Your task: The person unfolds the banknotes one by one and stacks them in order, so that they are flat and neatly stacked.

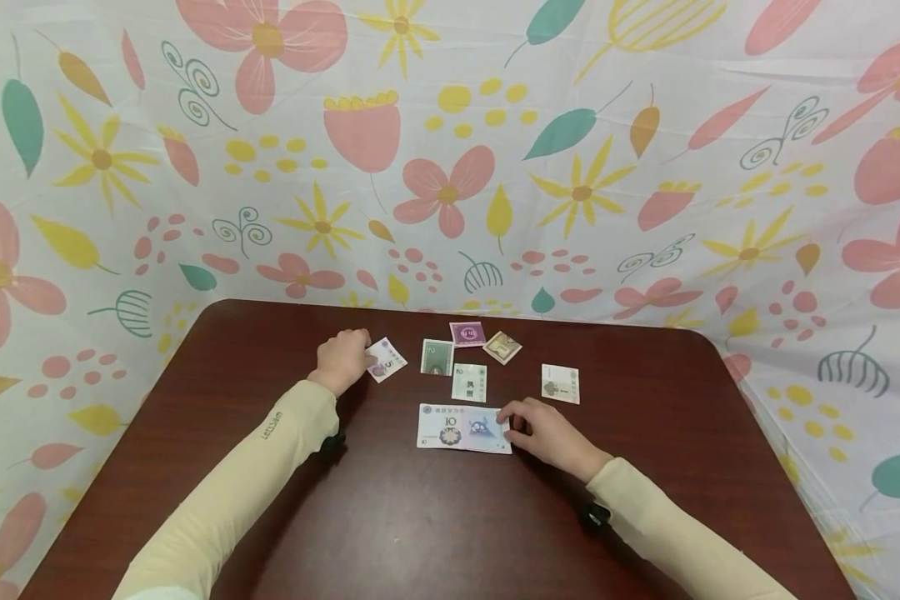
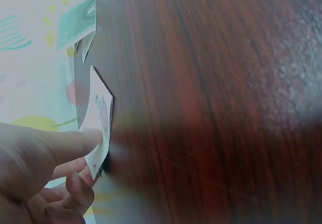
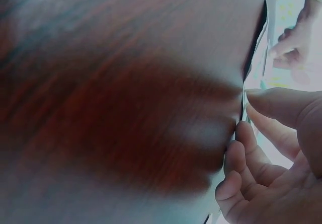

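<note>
My left hand [image 1: 342, 360] pinches a small white-and-purple banknote marked 5 [image 1: 387, 362] by its left side. In the left wrist view the thumb [image 2: 85, 146] lies across the face of that note [image 2: 100, 108], with fingers behind it. Closer to me, a larger pale blue banknote marked 10 [image 1: 450, 427] lies flat, upside down to my view. My right hand [image 1: 551, 433] holds its right end between thumb and index finger. In the right wrist view this note [image 3: 257, 48] shows almost edge-on, and the thumb [image 3: 276, 105] touches its edge.
Beyond the large note lie a dark green banknote [image 1: 437, 357], a pale green one [image 1: 469, 382], a purple one [image 1: 468, 334] and a tan one [image 1: 502, 347]. Another pale note [image 1: 561, 383] is farther right. Behind the dark wooden table [image 1: 390, 525] hangs a flowered cloth [image 1: 450, 125].
</note>
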Motion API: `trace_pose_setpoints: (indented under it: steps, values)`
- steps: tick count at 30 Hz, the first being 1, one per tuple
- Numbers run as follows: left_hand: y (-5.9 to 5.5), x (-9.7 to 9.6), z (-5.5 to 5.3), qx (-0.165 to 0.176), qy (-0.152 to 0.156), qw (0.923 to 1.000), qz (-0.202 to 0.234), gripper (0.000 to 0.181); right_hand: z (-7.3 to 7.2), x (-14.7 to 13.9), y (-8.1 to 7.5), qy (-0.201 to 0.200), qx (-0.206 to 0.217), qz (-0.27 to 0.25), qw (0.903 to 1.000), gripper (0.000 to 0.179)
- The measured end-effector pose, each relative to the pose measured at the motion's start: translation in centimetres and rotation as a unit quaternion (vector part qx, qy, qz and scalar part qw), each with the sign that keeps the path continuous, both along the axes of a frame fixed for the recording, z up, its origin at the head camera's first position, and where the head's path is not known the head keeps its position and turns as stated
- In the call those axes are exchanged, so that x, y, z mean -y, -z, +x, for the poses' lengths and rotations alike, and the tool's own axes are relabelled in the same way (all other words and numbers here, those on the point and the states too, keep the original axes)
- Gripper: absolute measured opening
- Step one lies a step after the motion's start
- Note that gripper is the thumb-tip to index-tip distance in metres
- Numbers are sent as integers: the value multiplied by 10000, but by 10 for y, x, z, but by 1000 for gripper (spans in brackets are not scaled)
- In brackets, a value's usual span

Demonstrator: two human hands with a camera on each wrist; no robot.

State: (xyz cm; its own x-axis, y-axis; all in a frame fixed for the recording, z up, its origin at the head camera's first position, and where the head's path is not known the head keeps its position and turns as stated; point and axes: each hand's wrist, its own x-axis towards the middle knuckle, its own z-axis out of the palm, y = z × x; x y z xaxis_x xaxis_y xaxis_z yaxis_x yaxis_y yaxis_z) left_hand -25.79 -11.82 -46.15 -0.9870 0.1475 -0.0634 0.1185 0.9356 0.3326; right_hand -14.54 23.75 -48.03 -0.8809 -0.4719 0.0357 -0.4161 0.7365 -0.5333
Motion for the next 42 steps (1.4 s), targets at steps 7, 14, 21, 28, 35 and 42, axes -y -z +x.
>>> trace_pose_setpoints:
  steps: [7, 14, 21, 28, 35, 42]
  values:
    - [0, 5, 1, 190, -98, 9995, 243, 28, 1, -1, 0, 56, 14, 3, 10000, 18]
    - [3, 11, 4, 254, -170, 9984, 474, 28, 0, 0, 0, 2, -3, 12, 10000, 17]
    - [15, 17, 10, -184, -158, 9969, 752, 19, 1, 0, 0, 16, 45, -7, 10000, 17]
    - [20, 22, 22, -285, -425, 9890, 1388, 12, 1, -1, 0, 46, 82, -71, 9999, 17]
    - [19, 23, 35, -105, -632, 9731, 2215, 14, 3, -1, 1, 89, 79, -31, 9999, 18]
    - [20, 16, 44, -247, -537, 9497, 3074, 9, 3, -2, 1, 23, -115, -61, 9999, 18]
